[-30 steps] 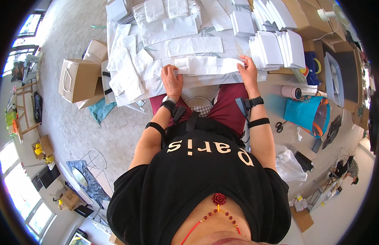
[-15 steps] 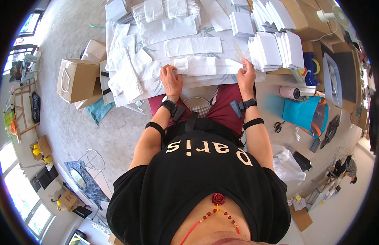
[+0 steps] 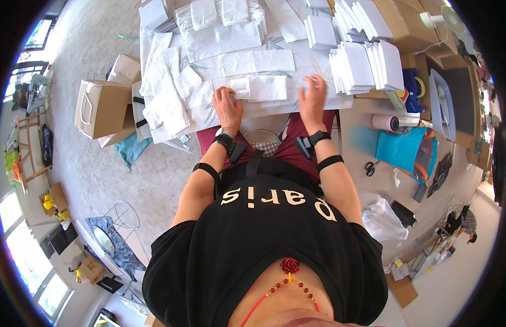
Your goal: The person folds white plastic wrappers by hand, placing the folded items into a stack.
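A long, narrow strip of thin white folded sheet point(image 3: 266, 88) lies crosswise near the front edge of the table; whether it is paper or plastic I cannot tell. At its left end my left hand point(image 3: 228, 110) is closed, its bent fingers and thumb on the strip's edge. My right hand point(image 3: 311, 101) is just past the right end, with fingers curled and slightly blurred. Whether it grips the strip's thin end is unclear. Just beyond lies another flat white folded strip point(image 3: 256, 63).
Loose white sheets point(image 3: 168, 101) cover the table's left side. Flat white stacks point(image 3: 223, 38) lie farther back, and upright folded white bundles point(image 3: 353, 68) crowd the right. Cardboard boxes point(image 3: 105, 109) stand on the floor at left; a blue bag point(image 3: 397, 150) and scissors point(image 3: 370, 168) are at right.
My right hand has moved left from the strip's far right end. The bright strip now ends farther left, short of that hand. My left hand has stayed in place.
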A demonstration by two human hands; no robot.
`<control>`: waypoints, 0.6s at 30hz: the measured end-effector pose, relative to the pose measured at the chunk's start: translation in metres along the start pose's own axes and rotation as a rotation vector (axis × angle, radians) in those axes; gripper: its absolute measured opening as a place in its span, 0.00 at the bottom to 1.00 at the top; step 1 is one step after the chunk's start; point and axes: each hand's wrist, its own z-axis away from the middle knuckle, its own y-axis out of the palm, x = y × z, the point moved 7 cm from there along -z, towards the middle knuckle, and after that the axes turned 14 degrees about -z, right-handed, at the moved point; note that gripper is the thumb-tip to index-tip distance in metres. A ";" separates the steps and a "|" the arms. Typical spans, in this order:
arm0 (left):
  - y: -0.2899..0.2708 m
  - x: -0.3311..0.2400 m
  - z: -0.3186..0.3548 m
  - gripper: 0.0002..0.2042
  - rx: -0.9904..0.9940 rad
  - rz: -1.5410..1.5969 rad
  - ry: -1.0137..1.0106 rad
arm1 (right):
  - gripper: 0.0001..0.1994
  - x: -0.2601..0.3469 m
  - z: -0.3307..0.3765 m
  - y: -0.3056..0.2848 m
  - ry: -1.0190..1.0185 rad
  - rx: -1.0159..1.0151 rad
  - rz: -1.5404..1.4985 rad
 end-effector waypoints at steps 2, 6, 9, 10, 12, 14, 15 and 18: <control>0.000 0.000 0.000 0.16 -0.004 -0.001 0.000 | 0.15 0.027 -0.005 0.029 -0.108 0.115 -0.228; 0.000 0.002 0.000 0.16 -0.014 -0.014 -0.002 | 0.14 0.051 -0.002 0.082 -0.002 0.323 -0.408; 0.002 0.001 -0.002 0.15 -0.014 -0.020 0.002 | 0.14 0.055 0.000 0.103 -0.050 0.361 -0.387; 0.002 0.000 -0.002 0.15 -0.014 -0.025 -0.001 | 0.14 0.054 0.002 0.109 -0.036 0.372 -0.383; 0.003 0.000 -0.002 0.15 -0.002 -0.014 -0.005 | 0.15 0.048 0.005 0.115 -0.003 0.385 -0.391; 0.003 0.006 -0.001 0.15 -0.003 0.011 -0.028 | 0.15 0.047 0.005 0.119 0.031 0.395 -0.420; 0.004 0.009 -0.001 0.15 -0.009 0.034 -0.044 | 0.16 0.047 0.005 0.120 0.025 0.397 -0.417; 0.004 0.018 0.001 0.13 0.016 0.201 -0.232 | 0.17 0.045 0.005 0.119 0.013 0.389 -0.404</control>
